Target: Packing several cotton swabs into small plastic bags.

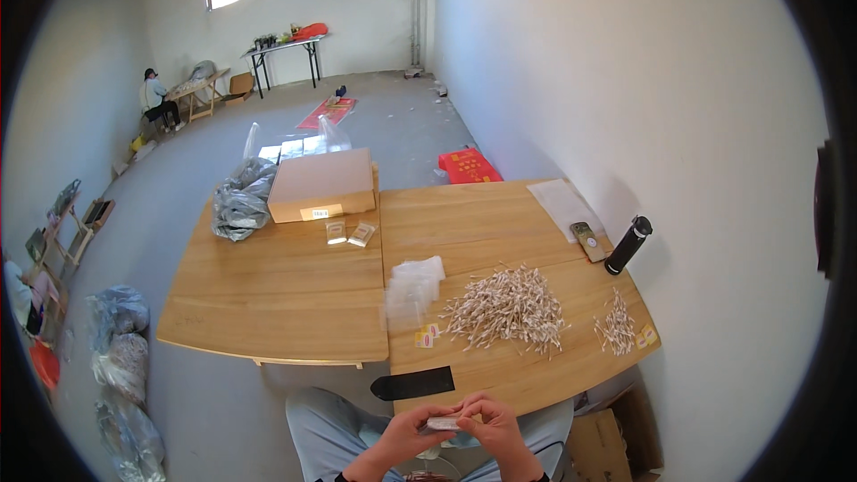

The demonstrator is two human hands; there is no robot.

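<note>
Over my lap, just off the table's near edge, my left hand (409, 435) is closed around one end of a small whitish packet (443, 424). My right hand (494, 428) pinches its other end, fingers bent over the top edge. The packet's contents are too small to make out. Beyond the hands lies a large heap of cotton swabs (509, 308), with a smaller heap of swabs (616, 326) to its right. A stack of clear plastic bags (415, 290) rests left of the large heap. Small yellow-and-white cards (424, 338) lie in front of the bags.
A black flat strip (412, 384) lies along the near edge. A black bottle (629, 245) and a phone (587, 241) stand at the right. Farther left are a cardboard box (323, 180), two small packs (336, 231) and a grey plastic bag (243, 201). Another person (159, 100) sits far off.
</note>
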